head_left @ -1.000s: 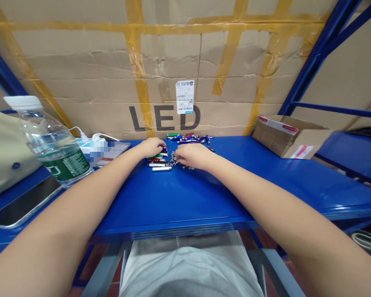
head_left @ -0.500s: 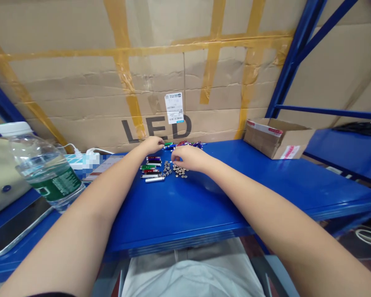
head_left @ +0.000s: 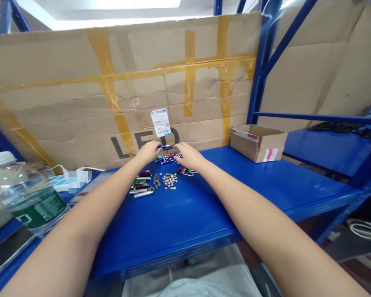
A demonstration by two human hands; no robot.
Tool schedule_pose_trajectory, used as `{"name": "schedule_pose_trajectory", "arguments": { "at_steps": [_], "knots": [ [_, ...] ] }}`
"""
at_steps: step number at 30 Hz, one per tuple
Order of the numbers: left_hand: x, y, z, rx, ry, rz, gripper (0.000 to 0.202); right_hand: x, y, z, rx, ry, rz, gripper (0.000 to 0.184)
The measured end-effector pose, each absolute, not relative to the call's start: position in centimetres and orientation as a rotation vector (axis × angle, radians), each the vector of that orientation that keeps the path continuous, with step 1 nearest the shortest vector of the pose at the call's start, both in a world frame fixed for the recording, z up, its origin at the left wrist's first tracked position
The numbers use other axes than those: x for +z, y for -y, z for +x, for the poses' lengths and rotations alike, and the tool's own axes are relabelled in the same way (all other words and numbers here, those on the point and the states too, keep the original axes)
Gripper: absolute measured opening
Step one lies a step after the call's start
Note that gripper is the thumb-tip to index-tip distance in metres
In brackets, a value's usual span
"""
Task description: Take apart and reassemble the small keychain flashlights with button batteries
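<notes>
Both my arms reach far forward over a blue shelf (head_left: 185, 214). My left hand (head_left: 149, 151) is closed on a small blue pen-like flashlight (head_left: 163, 146), lifted just above a loose pile of coloured flashlights (head_left: 170, 157). On that pile, next to the blue one, rests my right hand (head_left: 187, 154) with its fingers curled; what they hold is hidden. Nearer to me lie a row of sorted flashlights (head_left: 140, 185) and a heap of small round button cells (head_left: 169, 180).
A taped cardboard sheet marked LED (head_left: 120, 107) stands behind the shelf. An open small carton (head_left: 257, 142) sits at the right. A water bottle (head_left: 27, 198) and a white power strip (head_left: 80, 175) are at the left. Blue rack posts (head_left: 259, 62) rise at the right.
Both hands moved farther back from the button cells to the rear pile. My left hand picked up a blue flashlight. The camera tilted upward.
</notes>
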State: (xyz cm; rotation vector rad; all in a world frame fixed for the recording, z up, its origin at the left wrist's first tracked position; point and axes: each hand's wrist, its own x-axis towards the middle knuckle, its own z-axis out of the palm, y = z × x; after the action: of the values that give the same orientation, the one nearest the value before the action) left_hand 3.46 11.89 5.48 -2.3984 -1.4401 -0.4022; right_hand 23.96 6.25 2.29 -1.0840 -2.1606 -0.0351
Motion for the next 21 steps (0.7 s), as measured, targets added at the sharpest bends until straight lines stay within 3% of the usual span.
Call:
{"name": "schedule_pose_trajectory", "arguments": {
  "at_steps": [3,7,14,21],
  "knots": [
    [6.2,-8.6,3.4,-0.713,1.334,-2.524,0.027,2.1,-6.4,23.6,0.003,2.080,-0.983,0.051],
    [5.8,-4.2,3.0,-0.865,1.318,-2.659,0.025,2.3,-6.3,22.7,0.162,2.155,-0.964,0.017],
    [2.5,-3.0,1.4,-0.975,1.381,-2.671,0.021,2.5,-4.4,20.9,0.002,2.456,-1.163,0.023],
    [1.5,-2.5,2.2,-1.106,1.361,-2.724,0.023,2.8,-3.1,20.0,0.053,2.463,-1.033,0.021]
  ]
}}
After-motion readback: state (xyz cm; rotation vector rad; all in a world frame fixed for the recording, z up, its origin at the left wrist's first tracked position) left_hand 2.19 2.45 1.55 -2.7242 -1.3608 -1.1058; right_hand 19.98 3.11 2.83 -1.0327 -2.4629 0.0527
